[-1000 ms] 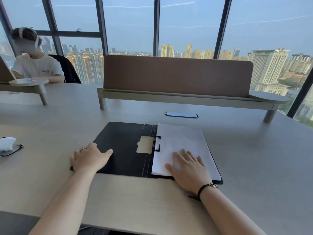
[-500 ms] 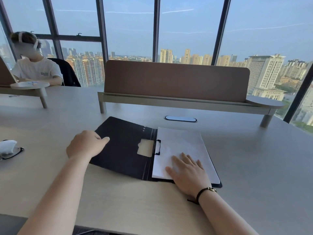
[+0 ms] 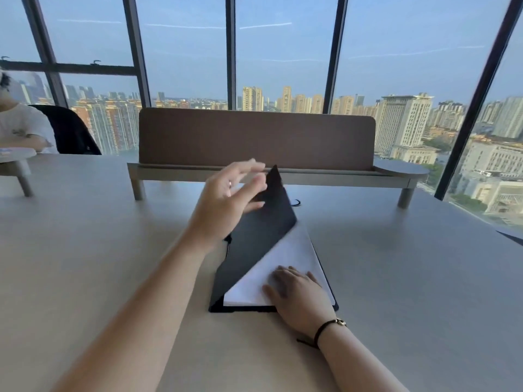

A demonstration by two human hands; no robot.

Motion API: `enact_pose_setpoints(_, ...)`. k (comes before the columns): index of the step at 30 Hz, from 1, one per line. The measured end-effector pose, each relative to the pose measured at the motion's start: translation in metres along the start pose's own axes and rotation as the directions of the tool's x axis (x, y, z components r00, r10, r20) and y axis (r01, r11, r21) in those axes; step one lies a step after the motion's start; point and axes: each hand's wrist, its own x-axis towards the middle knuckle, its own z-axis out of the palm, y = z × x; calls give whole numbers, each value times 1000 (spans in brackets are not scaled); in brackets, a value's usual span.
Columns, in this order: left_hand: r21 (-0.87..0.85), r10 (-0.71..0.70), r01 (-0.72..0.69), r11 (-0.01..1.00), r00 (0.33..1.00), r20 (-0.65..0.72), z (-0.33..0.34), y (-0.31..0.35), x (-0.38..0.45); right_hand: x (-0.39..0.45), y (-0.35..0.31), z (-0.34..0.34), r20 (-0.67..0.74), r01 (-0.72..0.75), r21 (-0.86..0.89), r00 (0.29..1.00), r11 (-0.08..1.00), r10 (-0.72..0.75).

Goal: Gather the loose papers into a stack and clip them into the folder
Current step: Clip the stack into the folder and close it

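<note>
A black folder [image 3: 240,309] lies on the table in front of me. Its front cover [image 3: 254,244] stands tilted up over the right half, its top corner high in the air. A stack of white papers [image 3: 291,250] lies in the right half, partly hidden under the raised cover. My left hand [image 3: 226,205] is up at the cover's upper edge with fingers spread, the thumb against the cover's outer face; motion blur hides any grip. My right hand [image 3: 297,295] lies flat on the near part of the papers, fingers apart. The clip is hidden behind the cover.
A brown divider panel [image 3: 254,137] on a low raised shelf [image 3: 283,176] crosses the table behind the folder. A cable port [image 3: 295,202] sits just beyond the cover. A person [image 3: 17,128] sits at far left by a dark chair [image 3: 70,131]. A dark corner [image 3: 512,237] shows at the right edge.
My left hand has lifted the folder's left cover off the table and swung it up and rightward over the papers. My right hand has stayed flat on the stack.
</note>
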Motion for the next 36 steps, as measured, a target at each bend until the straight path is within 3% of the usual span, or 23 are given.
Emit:
enact_pose_setpoints(1, -1, -59, 59, 998, 998, -36, 1, -22, -1, -1, 2, -3, -11, -37, 57, 999, 998, 37)
enact_pose_setpoints(3, 241, -152, 157, 958, 988, -39, 1, -63, -8, 0, 6, -4, -75, -116, 255, 987, 960, 139)
enact_pose_setpoints(6, 670, -317, 201, 714, 947, 54, 3, -113, -27, 4, 12, -2, -170, -141, 434, 957, 890, 234)
enact_pose_setpoints(10, 783, -398, 287, 553, 916, -54, 2, -132, -42, 3, 16, -4, -150, -149, 542, 951, 827, 269)
enact_pose_setpoints(12, 787, -423, 328, 523, 901, -94, -2, -132, -44, 0, 19, -12, -129, -160, 727, 924, 668, 361)
enact_pose_setpoints(14, 772, -461, 350, 531, 883, -83, -7, -134, -47, -4, 25, -21, -79, -144, 908, 864, 394, 497)
enact_pose_setpoints(16, 765, -480, 334, 551, 876, -37, -11, -138, -49, -4, 34, -31, 33, -125, 986, 799, 112, 600)
enact_pose_setpoints(18, 793, -483, 284, 539, 875, 14, -13, -142, -50, -4, 45, -38, 110, -130, 991, 744, -20, 659)
enact_pose_setpoints(19, 818, -484, 255, 516, 875, 33, -12, -143, -51, -4, 47, -41, 91, -138, 990, 728, 15, 680)
enact_pose_setpoints(21, 859, -491, 208, 468, 869, 57, -8, -141, -51, -4, 45, -42, -95, -166, 937, 725, 307, 682)
enact_pose_setpoints(23, 882, -504, 184, 434, 861, 69, -5, -138, -50, -4, 33, -41, -248, -184, 759, 806, 625, 538)
enact_pose_setpoints(26, 904, -507, 153, 400, 858, 79, -4, -139, -50, 1, 9, -27, -181, -159, 383, 953, 910, 243)
enact_pose_setpoints(28, 916, -508, 139, 377, 858, 79, -4, -143, -50, 7, -9, -15, -101, -70, 182, 991, 981, 90)
enact_pose_setpoints(30, 920, -503, 130, 369, 861, 80, -4, -147, -52, 14, -23, -3, -13, -13, 89, 1000, 996, 14)
enact_pose_setpoints(36, 897, -461, 151, 415, 885, 64, -7, -161, -37, 22, -22, 15, 111, -2, -7, 994, 1000, 2)
